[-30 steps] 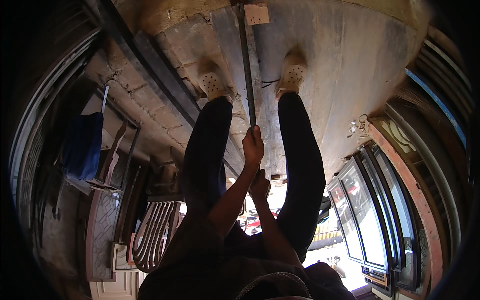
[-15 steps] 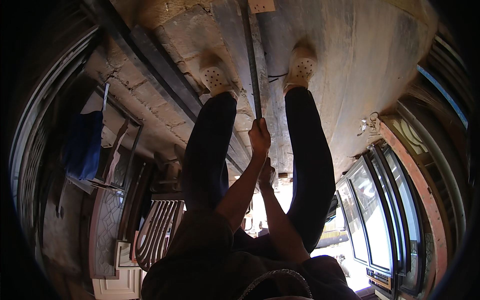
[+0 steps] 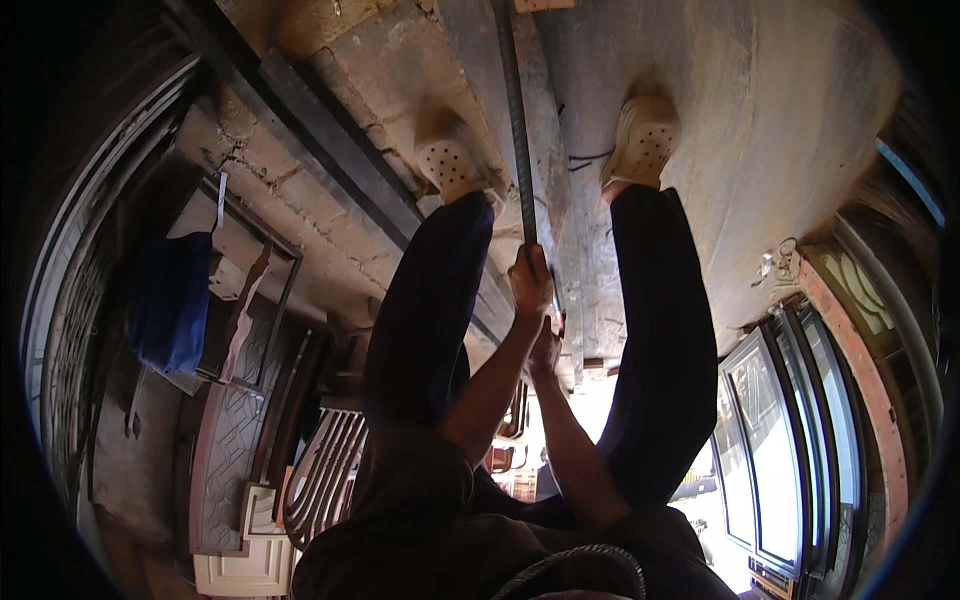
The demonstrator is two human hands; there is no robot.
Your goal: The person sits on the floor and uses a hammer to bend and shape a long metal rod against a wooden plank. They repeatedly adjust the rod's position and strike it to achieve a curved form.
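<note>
A long dark ribbed metal bar [image 3: 519, 140] runs from the top of the view down between my feet to my hands. My left hand [image 3: 531, 280] is closed round it, fingers wrapped over the bar. Just below and slightly right of it, my right hand [image 3: 545, 350] is also closed, apparently on the same bar. The bar's near end is hidden by my hands and forearms. Its far end lies beyond the top edge or under the reddish block [image 3: 545, 4] there, which is cut off by the picture.
My feet, in beige clogs [image 3: 642, 142], stand apart on either side of the bar. Dark beams [image 3: 340, 140] lie along the floor at left. A blue cloth [image 3: 172, 300] hangs farther left. Glazed frames [image 3: 765, 440] lean at right, beside a reddish frame edge [image 3: 850, 360].
The view has swung a little, so floor, shoes and frames sit farther right. My hands and the bar have shifted slightly right and down; both hands keep their grip.
</note>
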